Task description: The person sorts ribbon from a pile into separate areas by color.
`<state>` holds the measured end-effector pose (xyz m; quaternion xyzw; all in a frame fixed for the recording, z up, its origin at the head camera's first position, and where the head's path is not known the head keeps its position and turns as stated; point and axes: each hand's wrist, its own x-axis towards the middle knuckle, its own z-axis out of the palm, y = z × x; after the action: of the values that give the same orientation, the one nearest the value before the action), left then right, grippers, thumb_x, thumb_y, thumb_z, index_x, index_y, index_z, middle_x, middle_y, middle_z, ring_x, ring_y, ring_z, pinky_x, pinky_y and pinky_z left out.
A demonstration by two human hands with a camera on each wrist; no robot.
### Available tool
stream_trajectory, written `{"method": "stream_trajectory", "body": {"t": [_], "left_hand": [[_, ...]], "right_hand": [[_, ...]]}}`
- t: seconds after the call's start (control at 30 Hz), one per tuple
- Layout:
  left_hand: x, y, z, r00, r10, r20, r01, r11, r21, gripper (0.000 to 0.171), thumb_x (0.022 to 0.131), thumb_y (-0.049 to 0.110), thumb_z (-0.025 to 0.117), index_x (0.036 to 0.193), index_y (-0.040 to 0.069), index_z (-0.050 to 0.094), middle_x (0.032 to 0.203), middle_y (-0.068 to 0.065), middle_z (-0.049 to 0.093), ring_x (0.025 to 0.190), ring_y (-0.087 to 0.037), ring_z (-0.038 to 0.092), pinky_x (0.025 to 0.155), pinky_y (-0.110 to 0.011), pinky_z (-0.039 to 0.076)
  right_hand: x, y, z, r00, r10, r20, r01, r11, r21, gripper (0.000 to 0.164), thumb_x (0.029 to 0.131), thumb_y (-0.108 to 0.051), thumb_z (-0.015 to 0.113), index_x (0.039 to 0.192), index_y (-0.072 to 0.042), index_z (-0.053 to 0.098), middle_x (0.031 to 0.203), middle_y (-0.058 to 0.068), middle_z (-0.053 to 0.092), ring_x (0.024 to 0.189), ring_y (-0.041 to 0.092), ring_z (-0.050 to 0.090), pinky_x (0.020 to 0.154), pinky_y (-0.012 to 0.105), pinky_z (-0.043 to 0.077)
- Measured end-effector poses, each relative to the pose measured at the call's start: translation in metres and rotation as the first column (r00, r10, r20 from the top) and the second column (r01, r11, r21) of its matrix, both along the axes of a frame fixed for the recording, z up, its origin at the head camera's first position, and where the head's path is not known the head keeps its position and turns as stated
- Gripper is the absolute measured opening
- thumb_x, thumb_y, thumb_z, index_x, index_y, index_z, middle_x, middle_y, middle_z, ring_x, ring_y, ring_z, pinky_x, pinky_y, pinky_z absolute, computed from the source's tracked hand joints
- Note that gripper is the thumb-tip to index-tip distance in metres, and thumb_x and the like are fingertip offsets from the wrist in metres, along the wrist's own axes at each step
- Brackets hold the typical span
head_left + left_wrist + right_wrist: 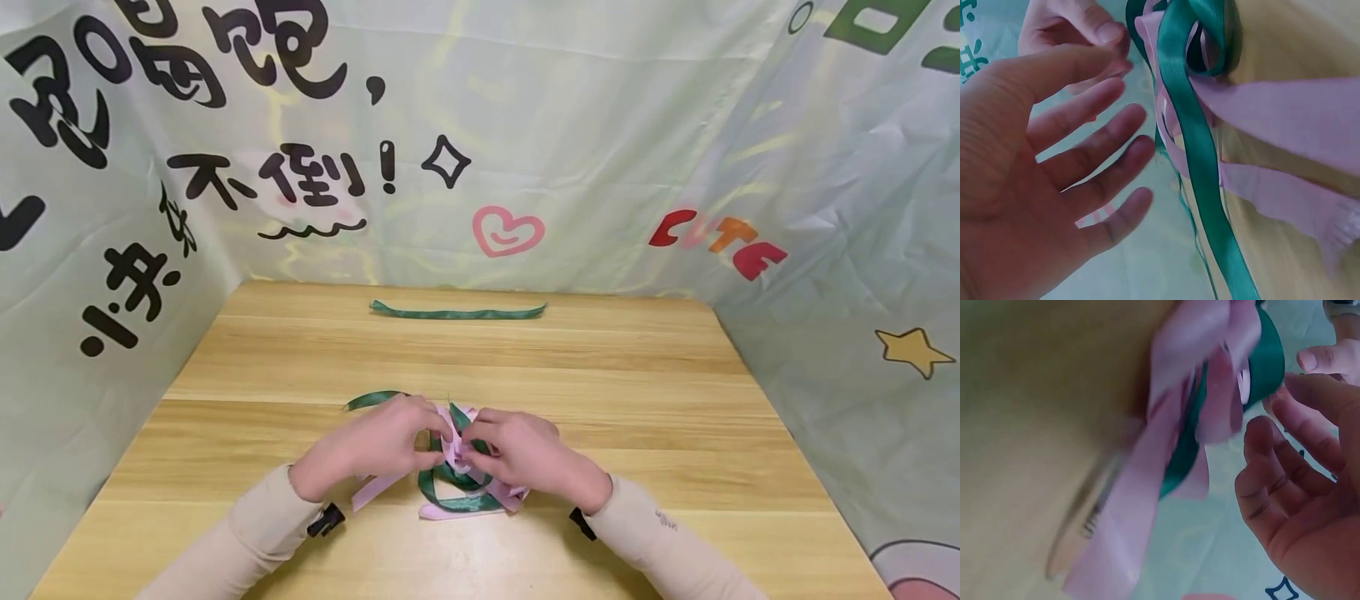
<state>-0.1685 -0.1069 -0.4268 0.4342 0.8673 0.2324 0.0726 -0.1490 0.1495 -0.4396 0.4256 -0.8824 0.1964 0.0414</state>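
Observation:
A loose bundle of green ribbon (468, 503) and pink ribbon (378, 489) sits near the middle of the wooden table, with loops and tails spreading out. My left hand (390, 437) is at its left side; in the left wrist view the left fingers (1110, 137) are spread, with no ribbon between them. At the right side is my right hand (521, 450), its fingers bent. In the right wrist view the right fingertips (1259, 428) are at the edge of a green loop (1267, 362); whether they touch it I cannot tell. The bundle's centre is partly hidden by both hands.
A separate strip of green ribbon (459, 314) lies near the table's (637, 367) back edge. Printed cloth walls (585, 150) stand behind the table and along both sides. Each wrist carries a black clip (326, 521) by the sleeve.

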Motion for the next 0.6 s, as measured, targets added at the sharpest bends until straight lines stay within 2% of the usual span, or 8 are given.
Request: {"method": "stream_trajectory", "body": {"t": [0.07,0.17,0.27,0.43,0.6], "left_hand": [[0.002,0.000,-0.002,0.999,-0.008,0.039,0.009,1.000,-0.027,0.019,0.093,0.023,0.081,0.111,0.017,0.081,0.105,0.008,0.077,0.092,-0.015,0.068,0.086,-0.030,0.053],[0.004,0.001,-0.004,0.997,-0.010,0.082,0.014,0.998,-0.053,0.022,0.090,0.019,0.084,0.112,0.015,0.080,0.101,0.007,0.076,0.084,-0.017,0.064,0.075,-0.023,0.049],[0.004,0.003,-0.007,0.994,0.005,0.105,0.004,0.997,-0.082,0.024,0.089,0.016,0.085,0.112,0.015,0.080,0.092,0.007,0.072,0.075,-0.012,0.059,0.068,-0.020,0.045],[0.005,0.008,-0.013,0.995,0.046,0.085,-0.036,0.992,-0.123,0.023,0.089,0.013,0.084,0.111,0.016,0.079,0.072,0.010,0.056,0.065,-0.002,0.046,0.061,-0.021,0.040],[0.005,0.011,-0.018,0.997,0.065,0.033,-0.060,0.990,-0.131,0.011,0.090,0.013,0.083,0.099,0.018,0.078,0.068,0.013,0.051,0.062,-0.002,0.044,0.060,-0.022,0.040]], "right_hand": [[0.003,-0.001,-0.002,1.000,0.015,-0.013,-0.015,1.000,0.015,0.014,0.097,-0.032,0.078,0.106,-0.021,0.078,0.099,-0.007,0.071,0.074,0.001,0.058,0.062,0.013,0.045],[0.006,-0.002,-0.004,0.999,0.049,-0.003,-0.049,0.998,0.028,0.019,0.095,-0.036,0.079,0.106,-0.021,0.078,0.097,-0.009,0.069,0.083,0.004,0.060,0.073,0.013,0.047],[0.007,-0.002,-0.003,0.997,0.069,0.021,-0.070,0.996,0.060,0.026,0.093,-0.041,0.081,0.108,-0.021,0.079,0.100,-0.010,0.071,0.087,0.003,0.062,0.076,0.013,0.048],[0.008,0.000,-0.002,0.996,0.064,0.062,-0.071,0.990,0.124,0.033,0.089,-0.043,0.084,0.112,-0.019,0.079,0.108,-0.008,0.073,0.095,0.002,0.064,0.081,0.018,0.052],[0.008,0.001,-0.002,0.996,0.022,0.092,-0.036,0.988,0.148,0.034,0.090,-0.042,0.084,0.114,-0.018,0.079,0.113,-0.006,0.072,0.099,0.005,0.065,0.085,0.022,0.055]]}}
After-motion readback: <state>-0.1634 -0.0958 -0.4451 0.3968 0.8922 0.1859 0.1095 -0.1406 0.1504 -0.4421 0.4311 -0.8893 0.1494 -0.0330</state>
